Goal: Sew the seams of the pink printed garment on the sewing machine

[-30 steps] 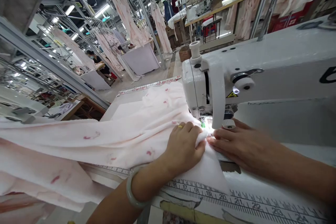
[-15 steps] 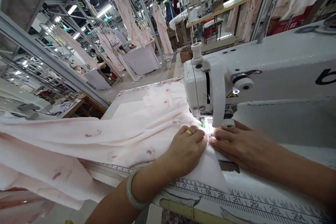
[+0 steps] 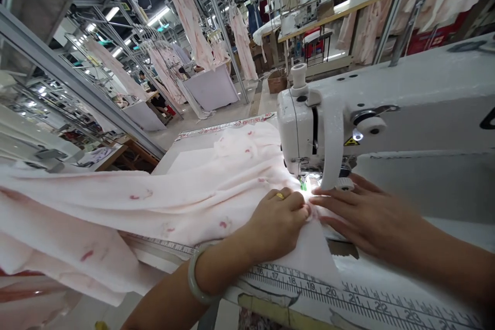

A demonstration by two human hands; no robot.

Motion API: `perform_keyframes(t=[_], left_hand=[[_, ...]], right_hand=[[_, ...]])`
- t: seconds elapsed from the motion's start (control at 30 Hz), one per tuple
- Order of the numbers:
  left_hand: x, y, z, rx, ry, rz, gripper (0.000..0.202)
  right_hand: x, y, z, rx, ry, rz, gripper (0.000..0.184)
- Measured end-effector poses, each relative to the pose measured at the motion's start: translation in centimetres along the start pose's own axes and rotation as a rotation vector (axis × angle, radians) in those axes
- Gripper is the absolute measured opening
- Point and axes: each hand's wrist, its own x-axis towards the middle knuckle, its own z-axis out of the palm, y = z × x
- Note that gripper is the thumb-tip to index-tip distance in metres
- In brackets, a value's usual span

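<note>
Pale pink printed fabric (image 3: 185,203) lies in folds across the sewing table and runs under the lit needle area of a white sewing machine (image 3: 288,139). Just in front of the green-marked presser foot (image 3: 303,184), my left hand (image 3: 276,227) pinches the cloth, its fingers curled and thumb tucked in. My right hand (image 3: 367,214) is on the other side, fingers stretched out and apart, tips at the cloth's edge beside the needle. The needle tip and the stitches are lost in the glare.
A printed measuring tape (image 3: 294,279) runs along the table's front edge. Cloth hangs off the left side. Beyond stand metal rails with hanging pink garments (image 3: 242,41), other worktables (image 3: 211,85), a cardboard box (image 3: 277,81) and a distant person.
My right hand's fingers have spread and eased away from the cloth. My left hand keeps its pinch, with its knuckles slightly turned. The whole view has shifted a little.
</note>
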Motion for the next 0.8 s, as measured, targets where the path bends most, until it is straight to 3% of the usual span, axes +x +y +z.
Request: perform_keyframes(t=[0.27,0.47,0.67,0.8], left_hand=[[-0.3,-0.1,0.6,-0.021,-0.045,0.021,0.030],[1.5,-1.9,1.1,0.024,-0.059,0.019,0.032],[2.1,-3.7,1.4,-0.011,-0.005,0.032,0.024],[1.9,-4.1,1.2,-0.079,0.016,0.044,0.028]], right_hand=[[0.3,-0.3,0.5,-0.102,0.026,-0.067,0.044],[-0.1,0.3,1.0,-0.145,0.024,0.007,0.032],[-0.4,0.7,0.9,-0.106,0.005,0.048,0.034],[-0.2,0.2,0.4,-0.019,0.039,-0.072,0.033]])
